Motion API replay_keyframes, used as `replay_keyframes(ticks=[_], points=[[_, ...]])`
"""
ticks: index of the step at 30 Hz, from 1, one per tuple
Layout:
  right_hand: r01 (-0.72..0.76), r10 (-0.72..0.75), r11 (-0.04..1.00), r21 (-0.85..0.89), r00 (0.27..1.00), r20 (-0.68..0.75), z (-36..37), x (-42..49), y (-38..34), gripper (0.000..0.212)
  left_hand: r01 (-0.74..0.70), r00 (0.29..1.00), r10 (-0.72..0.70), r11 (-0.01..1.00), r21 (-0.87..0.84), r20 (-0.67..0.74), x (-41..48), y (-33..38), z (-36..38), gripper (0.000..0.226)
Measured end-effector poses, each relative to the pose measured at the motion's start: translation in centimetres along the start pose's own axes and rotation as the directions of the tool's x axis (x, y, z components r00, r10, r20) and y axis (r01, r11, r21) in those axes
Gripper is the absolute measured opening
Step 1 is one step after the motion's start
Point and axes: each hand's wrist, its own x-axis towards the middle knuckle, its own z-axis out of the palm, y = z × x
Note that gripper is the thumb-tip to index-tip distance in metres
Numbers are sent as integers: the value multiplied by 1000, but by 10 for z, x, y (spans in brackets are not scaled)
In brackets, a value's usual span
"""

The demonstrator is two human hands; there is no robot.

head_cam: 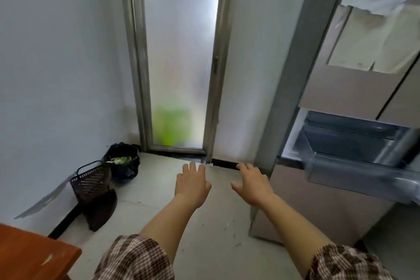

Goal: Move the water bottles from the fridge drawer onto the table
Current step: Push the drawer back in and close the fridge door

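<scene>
The fridge (354, 88) stands at the right, its translucent drawer (354, 173) pulled out toward me. No water bottles show in the blurred drawer. My left hand (192, 185) and my right hand (253, 185) hover over the floor in the middle, palms down, fingers spread, both holding nothing. The right hand is left of the drawer, apart from it. A corner of the orange-brown table (29, 254) shows at the bottom left.
A frosted glass door (179, 57) is straight ahead with something green behind it. By the left wall sit a black bin bag (125, 161) with scraps, a dark perforated basket (91, 182) and a dustpan (100, 209). Pale floor tiles lie between.
</scene>
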Motion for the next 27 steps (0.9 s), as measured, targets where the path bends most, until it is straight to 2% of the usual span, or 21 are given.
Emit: replay_keyframes(ticks=[6,15,21,27], points=[[-191,196,978,78,978,-64,-37,-16,127,61,-217,975,218,976,-17,42,38,131,20,38],[-414,424,905,96,896,-131,-66,1,289,58,-440,894,441,897,-41,74,114,298,68,48],[-526,531,847,78,845,-57,-79,28,392,52,-531,837,540,840,-109,85,174,390,107,55],[-601,605,790,120,796,-2,-73,38,478,59,-628,777,629,778,-17,29,209,457,149,71]])
